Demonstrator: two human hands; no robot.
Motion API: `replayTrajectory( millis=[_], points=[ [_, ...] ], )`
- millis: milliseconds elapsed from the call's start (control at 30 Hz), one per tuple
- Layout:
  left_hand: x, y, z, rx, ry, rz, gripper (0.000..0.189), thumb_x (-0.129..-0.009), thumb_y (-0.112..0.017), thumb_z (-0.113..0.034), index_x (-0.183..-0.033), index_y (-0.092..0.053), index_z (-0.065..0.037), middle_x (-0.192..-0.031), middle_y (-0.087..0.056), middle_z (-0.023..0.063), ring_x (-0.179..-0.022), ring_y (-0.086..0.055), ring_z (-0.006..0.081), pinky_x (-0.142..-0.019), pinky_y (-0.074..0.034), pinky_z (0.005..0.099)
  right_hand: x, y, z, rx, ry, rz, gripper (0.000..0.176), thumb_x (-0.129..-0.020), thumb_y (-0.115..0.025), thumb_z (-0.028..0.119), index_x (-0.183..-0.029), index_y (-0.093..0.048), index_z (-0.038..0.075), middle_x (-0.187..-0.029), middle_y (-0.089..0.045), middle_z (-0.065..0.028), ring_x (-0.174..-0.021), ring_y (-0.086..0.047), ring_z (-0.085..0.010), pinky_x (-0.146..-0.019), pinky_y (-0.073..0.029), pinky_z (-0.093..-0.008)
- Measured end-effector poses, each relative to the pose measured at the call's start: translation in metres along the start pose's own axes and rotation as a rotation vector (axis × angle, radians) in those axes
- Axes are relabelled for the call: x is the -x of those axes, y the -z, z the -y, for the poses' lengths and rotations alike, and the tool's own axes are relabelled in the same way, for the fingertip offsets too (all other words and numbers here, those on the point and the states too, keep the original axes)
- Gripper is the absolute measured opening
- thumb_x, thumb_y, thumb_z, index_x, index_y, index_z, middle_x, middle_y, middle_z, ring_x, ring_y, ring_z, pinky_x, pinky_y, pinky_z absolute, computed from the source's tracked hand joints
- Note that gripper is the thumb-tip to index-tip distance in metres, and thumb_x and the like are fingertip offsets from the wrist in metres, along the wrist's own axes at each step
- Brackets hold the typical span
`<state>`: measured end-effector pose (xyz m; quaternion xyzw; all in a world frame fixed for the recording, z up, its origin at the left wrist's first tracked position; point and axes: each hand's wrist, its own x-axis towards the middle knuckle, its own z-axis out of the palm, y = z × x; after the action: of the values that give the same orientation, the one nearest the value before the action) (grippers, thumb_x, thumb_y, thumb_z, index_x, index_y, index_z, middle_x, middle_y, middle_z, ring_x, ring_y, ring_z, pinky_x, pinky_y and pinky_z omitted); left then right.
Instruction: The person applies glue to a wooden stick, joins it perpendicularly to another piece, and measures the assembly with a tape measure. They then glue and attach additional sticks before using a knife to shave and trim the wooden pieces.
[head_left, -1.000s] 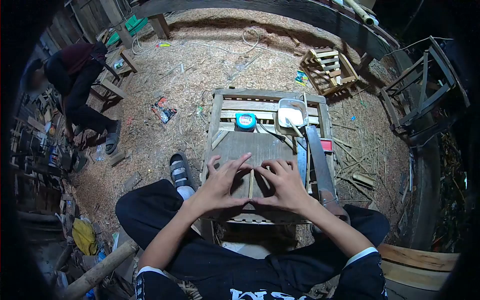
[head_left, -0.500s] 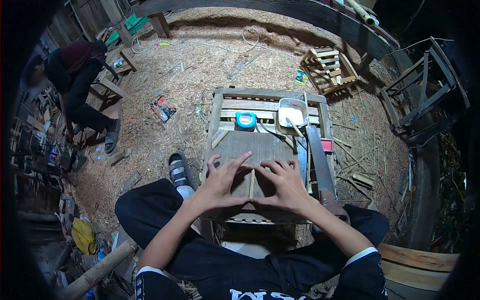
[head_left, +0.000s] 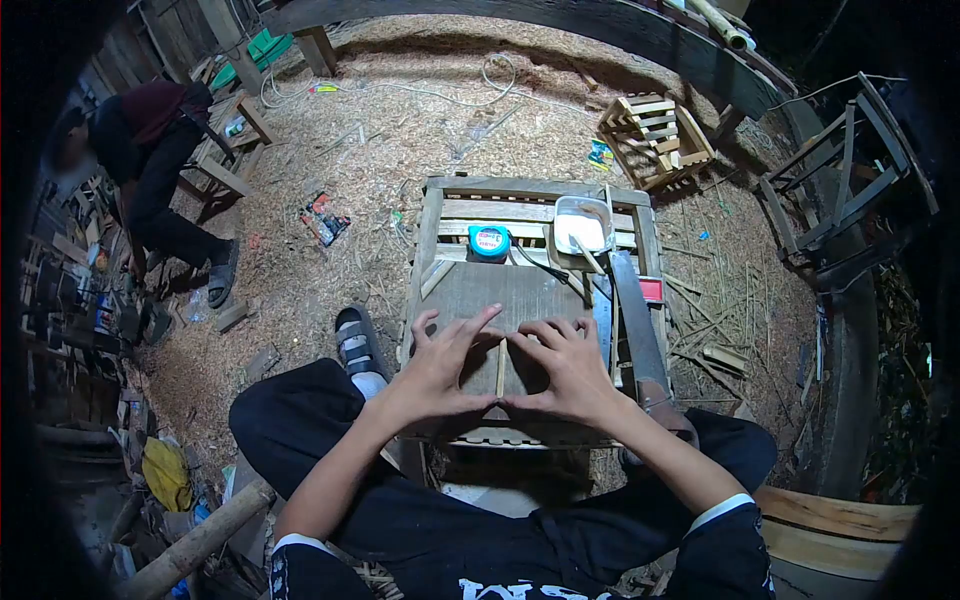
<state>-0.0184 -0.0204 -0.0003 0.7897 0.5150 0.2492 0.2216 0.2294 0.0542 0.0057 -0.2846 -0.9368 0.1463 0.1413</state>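
Note:
A short, thin wooden stick points away from me above a dark board on a slatted wooden crate-like stand. My left hand curves in from the left, its thumb at the stick's near end and fingers by the far end. From the other side my right hand mirrors it, thumb and index finger at the same two ends. Both hands grip the stick between them, with their other fingers spread. Beyond them sit a blue tape measure and a white tub with white contents and a stick in it.
A handsaw lies along the stand's right side, beside a red box. A slatted wooden crate rests on the shavings-covered floor. At left, another person bends over near a small bench. A bamboo pole crosses the lower left.
Both hands keep the same grip on the stick. The view has shifted very slightly; nothing else has visibly moved.

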Motion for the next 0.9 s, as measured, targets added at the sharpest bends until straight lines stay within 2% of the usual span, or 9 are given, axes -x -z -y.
replayTrajectory(
  millis=[300, 367, 900],
  points=[
    [0.0, -0.0001, -0.0005, 0.021, 0.029, 0.024, 0.122, -0.073, -0.09, -0.047, -0.166, -0.018, -0.015, -0.145, -0.062, 0.0031, -0.144, -0.051, 0.0227, -0.118, -0.01, 0.0601, -0.0006, 0.0025, 0.0013, 0.013, -0.005, 0.022, 0.085, -0.071, -0.085, 0.06, -0.137, -0.064, 0.011, -0.136, -0.064, -0.0087, -0.126, -0.058, -0.0285, -0.105, -0.035, -0.0583],
    [0.0001, -0.0002, -0.001, 0.017, 0.005, -0.001, 0.122, -0.074, -0.088, -0.044, -0.168, -0.017, -0.013, -0.142, -0.061, 0.0026, -0.136, -0.053, 0.0229, -0.117, -0.015, 0.061, -0.0006, 0.0024, 0.0014, 0.012, -0.008, 0.021, 0.085, -0.071, -0.085, 0.06, -0.138, -0.064, 0.011, -0.136, -0.063, -0.0088, -0.126, -0.058, -0.0286, -0.105, -0.035, -0.0584],
    [-0.0002, 0.0007, -0.003, 0.029, 0.038, 0.001, 0.123, -0.074, -0.088, -0.045, -0.169, -0.016, -0.016, -0.137, -0.065, 0.0023, -0.136, -0.054, 0.0223, -0.115, -0.017, 0.0608, -0.0016, 0.0039, 0.0018, 0.013, -0.004, 0.031, 0.082, -0.071, -0.087, 0.057, -0.135, -0.064, 0.012, -0.135, -0.062, -0.0083, -0.128, -0.056, -0.0284, -0.105, -0.034, -0.0591]
  ],
)
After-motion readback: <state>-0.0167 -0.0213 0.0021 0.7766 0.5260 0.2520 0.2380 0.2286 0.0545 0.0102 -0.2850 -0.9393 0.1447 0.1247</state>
